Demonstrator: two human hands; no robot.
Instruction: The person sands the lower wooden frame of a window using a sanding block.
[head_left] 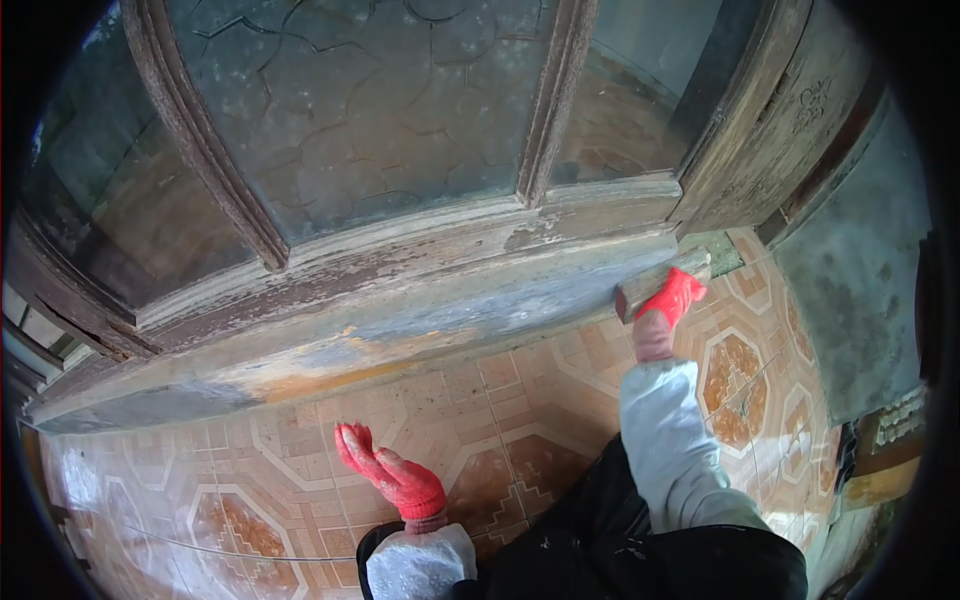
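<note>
My right hand (672,295), in a red glove, is closed over a brick-like block (643,286) with a greyish top and a reddish-brown end; I cannot tell whether it is wood or brick. The block lies at the foot of the sill, near its right end. Part of it is hidden under my fingers. My left hand (392,475), also gloved in red, hangs over the tiled floor (430,400). Its fingers are stretched out and nothing is in it.
A low painted sill (400,335) with worn blue, white and orange patches runs along the wall. Above it stands a weathered wooden frame (440,245) with textured glass panes (370,110). A grey wall (850,290) rises on the right. My dark-clothed knees (600,540) are below.
</note>
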